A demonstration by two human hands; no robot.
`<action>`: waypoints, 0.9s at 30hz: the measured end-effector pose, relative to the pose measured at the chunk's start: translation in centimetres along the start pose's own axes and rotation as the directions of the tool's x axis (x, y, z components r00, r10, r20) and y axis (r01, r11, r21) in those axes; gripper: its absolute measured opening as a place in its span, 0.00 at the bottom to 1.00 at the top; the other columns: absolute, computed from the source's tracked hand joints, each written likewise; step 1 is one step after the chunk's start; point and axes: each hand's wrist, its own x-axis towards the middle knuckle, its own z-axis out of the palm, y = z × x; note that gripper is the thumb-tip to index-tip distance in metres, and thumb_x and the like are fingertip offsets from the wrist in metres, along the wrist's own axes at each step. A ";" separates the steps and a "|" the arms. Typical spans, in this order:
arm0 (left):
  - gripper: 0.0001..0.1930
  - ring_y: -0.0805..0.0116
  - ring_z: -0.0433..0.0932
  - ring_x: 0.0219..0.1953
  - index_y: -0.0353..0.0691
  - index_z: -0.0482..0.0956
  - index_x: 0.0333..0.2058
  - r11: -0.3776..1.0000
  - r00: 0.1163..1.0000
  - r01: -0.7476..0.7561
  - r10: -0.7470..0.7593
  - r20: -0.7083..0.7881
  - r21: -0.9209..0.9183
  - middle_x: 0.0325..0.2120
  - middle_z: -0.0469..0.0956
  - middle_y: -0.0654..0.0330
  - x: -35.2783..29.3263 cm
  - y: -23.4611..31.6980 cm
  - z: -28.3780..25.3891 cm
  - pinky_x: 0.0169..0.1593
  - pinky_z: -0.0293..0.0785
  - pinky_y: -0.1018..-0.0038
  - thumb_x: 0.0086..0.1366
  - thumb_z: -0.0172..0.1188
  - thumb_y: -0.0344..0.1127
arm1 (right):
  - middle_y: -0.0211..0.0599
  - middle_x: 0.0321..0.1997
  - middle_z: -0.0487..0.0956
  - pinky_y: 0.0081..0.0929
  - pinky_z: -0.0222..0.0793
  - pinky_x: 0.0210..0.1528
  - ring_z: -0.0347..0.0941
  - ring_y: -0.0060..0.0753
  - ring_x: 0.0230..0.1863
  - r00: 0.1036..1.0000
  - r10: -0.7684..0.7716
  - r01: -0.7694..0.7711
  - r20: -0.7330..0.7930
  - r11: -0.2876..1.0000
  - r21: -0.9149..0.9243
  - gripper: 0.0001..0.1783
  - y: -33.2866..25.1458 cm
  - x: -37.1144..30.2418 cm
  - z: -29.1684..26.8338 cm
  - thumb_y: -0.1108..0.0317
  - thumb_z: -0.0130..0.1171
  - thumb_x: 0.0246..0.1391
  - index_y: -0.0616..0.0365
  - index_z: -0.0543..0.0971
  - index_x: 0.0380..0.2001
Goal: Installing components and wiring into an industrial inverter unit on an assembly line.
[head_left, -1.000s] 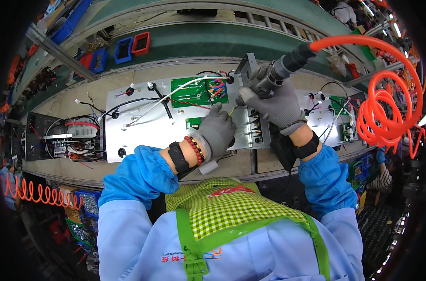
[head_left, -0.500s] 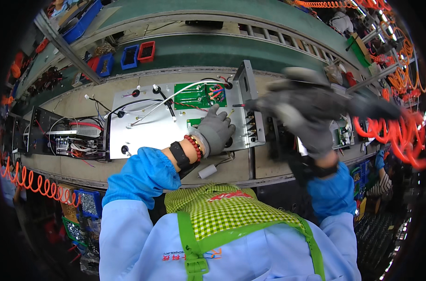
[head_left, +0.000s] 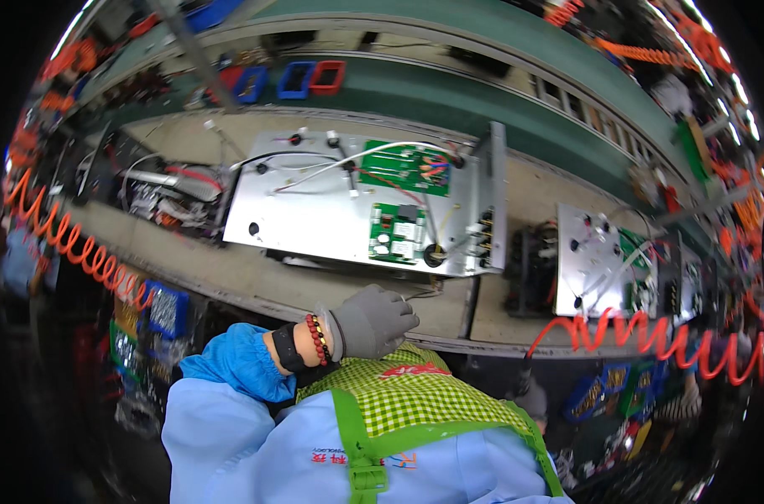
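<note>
My left hand [head_left: 372,323], in a grey glove, is at the bench's front edge with its fingers curled in. Whatever they may hold is hidden; a thin wire [head_left: 424,294] emerges beside the fingertips. My right hand [head_left: 530,398] hangs low at the right beside my apron, dim and partly hidden. It appears closed around a dark air screwdriver [head_left: 525,375] joined to a red coiled hose [head_left: 634,329]. Beyond my left hand lies a silver metal chassis [head_left: 302,218]. An upper green circuit board [head_left: 382,179], a lower one [head_left: 385,244] and a white cable [head_left: 327,172] are on it.
Another wired chassis [head_left: 579,260] stands to the right, and an open black unit [head_left: 168,193] to the left. Blue [head_left: 295,81] and red [head_left: 327,77] bins sit beyond the bench. An orange coiled hose [head_left: 79,248] hangs at the left, near parts bins [head_left: 168,311].
My left hand has drawn back from the chassis to the bench edge, where a grey cylinder lay in view earlier. My right hand has dropped from above the chassis to my right side.
</note>
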 end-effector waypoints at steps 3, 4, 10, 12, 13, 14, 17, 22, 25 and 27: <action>0.14 0.60 0.78 0.41 0.45 0.78 0.38 0.989 0.980 0.145 -0.143 0.141 -0.002 0.34 0.78 0.59 -2.1 -0.3 2.2 0.42 0.74 0.62 0.56 0.58 0.43 | 0.46 0.40 0.82 0.46 0.72 0.45 0.79 0.53 0.43 0.985 0.164 -0.149 0.050 0.963 -0.226 0.24 7.3 2.1 7.9 0.48 0.64 0.45 0.58 0.79 0.36; 0.14 0.60 0.78 0.41 0.45 0.78 0.38 0.984 0.974 0.180 -0.179 0.139 0.007 0.34 0.78 0.59 -3.1 -0.1 2.7 0.42 0.74 0.62 0.56 0.58 0.43 | 0.46 0.40 0.82 0.46 0.72 0.45 0.79 0.53 0.43 0.987 0.128 -0.102 0.095 0.965 -0.244 0.24 7.2 3.0 8.4 0.48 0.64 0.45 0.57 0.79 0.36; 0.14 0.59 0.78 0.41 0.45 0.78 0.40 0.934 0.921 0.357 -0.356 0.156 0.020 0.35 0.79 0.59 -7.5 1.0 4.5 0.42 0.74 0.61 0.57 0.56 0.43 | 0.47 0.39 0.83 0.46 0.72 0.46 0.79 0.54 0.43 0.948 -0.078 0.183 0.308 0.927 -0.327 0.26 0.6 7.8 10.4 0.45 0.62 0.46 0.57 0.80 0.37; 0.15 0.59 0.78 0.41 0.46 0.78 0.41 0.898 0.887 0.441 -0.438 0.148 0.019 0.36 0.79 0.59 -9.4 1.2 5.1 0.43 0.74 0.60 0.57 0.56 0.43 | 0.48 0.39 0.83 0.46 0.72 0.47 0.78 0.54 0.44 0.918 -0.138 0.280 0.372 0.889 -0.363 0.26 -2.6 8.7 10.8 0.44 0.62 0.46 0.57 0.80 0.37; 0.15 0.58 0.78 0.40 0.45 0.78 0.41 0.880 0.873 0.474 -0.470 0.131 0.000 0.35 0.79 0.58 -10.6 1.6 5.3 0.42 0.74 0.59 0.56 0.56 0.43 | 0.48 0.39 0.83 0.46 0.72 0.47 0.78 0.54 0.44 0.900 -0.171 0.333 0.401 0.864 -0.378 0.27 -5.1 9.5 11.2 0.44 0.62 0.47 0.57 0.80 0.37; 0.15 0.58 0.78 0.40 0.45 0.79 0.40 0.873 0.871 0.487 -0.483 0.086 -0.023 0.34 0.79 0.58 -11.7 1.3 5.8 0.41 0.75 0.59 0.57 0.56 0.44 | 0.48 0.39 0.83 0.46 0.72 0.47 0.78 0.54 0.44 0.879 -0.204 0.387 0.431 0.833 -0.395 0.27 -7.7 10.0 11.7 0.43 0.61 0.47 0.57 0.80 0.37; 0.15 0.58 0.79 0.40 0.44 0.79 0.41 0.843 0.839 0.536 -0.537 -0.087 -0.036 0.34 0.79 0.58 -17.1 1.9 8.6 0.41 0.76 0.59 0.58 0.56 0.44 | 0.49 0.39 0.83 0.45 0.72 0.47 0.78 0.54 0.44 0.794 -0.255 0.544 0.552 0.703 -0.458 0.28 -13.5 8.3 13.1 0.42 0.61 0.47 0.57 0.80 0.38; 0.17 0.56 0.79 0.43 0.44 0.79 0.43 0.518 0.542 0.837 -0.827 0.150 -0.175 0.38 0.81 0.56 -28.9 3.3 13.4 0.44 0.76 0.59 0.61 0.52 0.46 | 0.50 0.39 0.83 0.45 0.71 0.48 0.78 0.55 0.44 0.666 -0.270 0.728 0.695 0.440 -0.526 0.30 -24.9 3.7 16.4 0.40 0.59 0.48 0.57 0.81 0.39; 0.18 0.54 0.80 0.43 0.43 0.79 0.44 0.362 0.391 0.918 -0.891 0.231 -0.158 0.39 0.81 0.54 -38.1 7.0 16.2 0.44 0.76 0.56 0.61 0.51 0.47 | 0.50 0.37 0.83 0.44 0.72 0.46 0.79 0.54 0.42 0.485 -0.472 0.874 0.736 0.242 -0.421 0.33 -36.8 -3.7 21.1 0.36 0.57 0.50 0.58 0.82 0.38; 0.18 0.50 0.81 0.41 0.42 0.82 0.39 0.303 0.365 0.922 -0.886 0.285 -0.239 0.36 0.82 0.52 -43.9 9.0 19.7 0.43 0.76 0.54 0.58 0.53 0.47 | 0.49 0.35 0.82 0.44 0.73 0.43 0.79 0.53 0.41 0.354 -0.608 0.931 0.711 0.157 -0.330 0.30 -44.1 -10.0 24.8 0.40 0.59 0.51 0.58 0.80 0.40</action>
